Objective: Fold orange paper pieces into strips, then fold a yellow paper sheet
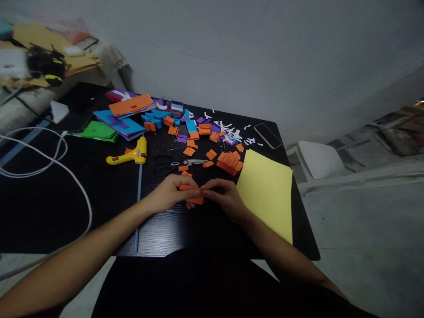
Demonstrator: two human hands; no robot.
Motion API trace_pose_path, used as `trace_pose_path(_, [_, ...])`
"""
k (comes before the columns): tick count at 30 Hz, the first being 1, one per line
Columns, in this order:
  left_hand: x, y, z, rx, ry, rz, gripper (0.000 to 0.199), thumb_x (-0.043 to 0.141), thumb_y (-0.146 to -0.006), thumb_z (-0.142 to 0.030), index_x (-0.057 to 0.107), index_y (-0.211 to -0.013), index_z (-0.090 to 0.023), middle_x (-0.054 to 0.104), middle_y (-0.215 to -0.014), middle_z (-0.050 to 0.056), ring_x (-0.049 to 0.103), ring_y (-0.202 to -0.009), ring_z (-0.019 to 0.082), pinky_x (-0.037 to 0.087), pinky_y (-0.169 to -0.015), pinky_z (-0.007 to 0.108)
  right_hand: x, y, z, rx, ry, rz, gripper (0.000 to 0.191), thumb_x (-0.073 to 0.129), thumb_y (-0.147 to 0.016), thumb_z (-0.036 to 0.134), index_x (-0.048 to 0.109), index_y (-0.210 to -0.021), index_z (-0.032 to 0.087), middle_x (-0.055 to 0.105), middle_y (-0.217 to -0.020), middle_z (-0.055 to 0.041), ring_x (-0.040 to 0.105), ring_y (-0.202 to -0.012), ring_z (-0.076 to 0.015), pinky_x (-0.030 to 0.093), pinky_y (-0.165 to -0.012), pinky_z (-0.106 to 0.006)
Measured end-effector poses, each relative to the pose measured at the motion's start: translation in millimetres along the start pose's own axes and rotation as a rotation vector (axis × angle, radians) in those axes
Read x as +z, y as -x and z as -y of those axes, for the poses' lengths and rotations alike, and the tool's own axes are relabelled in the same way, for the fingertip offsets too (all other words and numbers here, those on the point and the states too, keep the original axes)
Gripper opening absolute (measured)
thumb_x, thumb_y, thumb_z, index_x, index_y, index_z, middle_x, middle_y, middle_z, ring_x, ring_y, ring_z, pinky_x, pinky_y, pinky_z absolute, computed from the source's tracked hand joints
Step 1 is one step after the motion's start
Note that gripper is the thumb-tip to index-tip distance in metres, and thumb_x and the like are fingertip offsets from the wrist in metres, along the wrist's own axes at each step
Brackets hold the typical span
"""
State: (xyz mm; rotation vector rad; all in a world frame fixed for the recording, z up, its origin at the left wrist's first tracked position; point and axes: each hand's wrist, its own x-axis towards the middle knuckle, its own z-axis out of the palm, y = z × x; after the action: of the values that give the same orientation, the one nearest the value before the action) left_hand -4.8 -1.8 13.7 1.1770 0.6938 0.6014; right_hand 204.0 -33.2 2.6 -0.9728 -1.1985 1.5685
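Between my two hands is a small folded piece of orange paper [194, 198]. My left hand [172, 192] is closed on it, thumb laid along the near face. My right hand [225, 194] pinches its right end, fingertips meeting the left thumb tip. Just beyond my hands lie black-handled scissors [180, 163], with small orange paper pieces [183, 168] beside the blades. A bigger pile of folded orange pieces [229, 162] sits farther right. Under my right forearm is a stack of yellow sheets [268, 192].
A yellow hot glue gun [134, 153] lies left of the scissors, above a blue-grey strip [139, 185]. Folded coloured paper stacks [121, 123], white scraps [228, 130] and a phone [267, 135] are toward the back. A white cable [79, 185] loops over the left side.
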Motion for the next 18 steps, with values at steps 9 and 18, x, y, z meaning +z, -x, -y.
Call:
trace_pose_path(9, [-0.4,-1.1,1.1,0.001,-0.005,-0.001,0.024,0.078,-0.084,-0.034,0.072,-0.081,-0.011,0.071,-0.067,0.002,0.066,-0.057,0.012,0.055,-0.056,0.022,0.2,0.5,-0.9,0.017,-0.012,-0.008,0.014,0.087,-0.076,0.033,0.08,-0.086,0.025,0.077,-0.082,0.0015,0.07,-0.07,-0.0139,0.058,-0.071,-0.027])
trace_pose_path(18, [-3.0,0.0,1.8,0.018,-0.031,0.016,0.024,0.078,-0.085,-0.034,0.073,-0.081,-0.011,0.072,-0.068,0.004,0.066,-0.057,0.012,0.055,-0.057,0.022,-0.6,-1.4,2.0,-0.008,0.007,0.037,0.016,0.087,-0.076,0.035,0.08,-0.086,0.024,0.076,-0.085,-0.0003,0.07,-0.071,-0.0151,0.059,-0.071,-0.03])
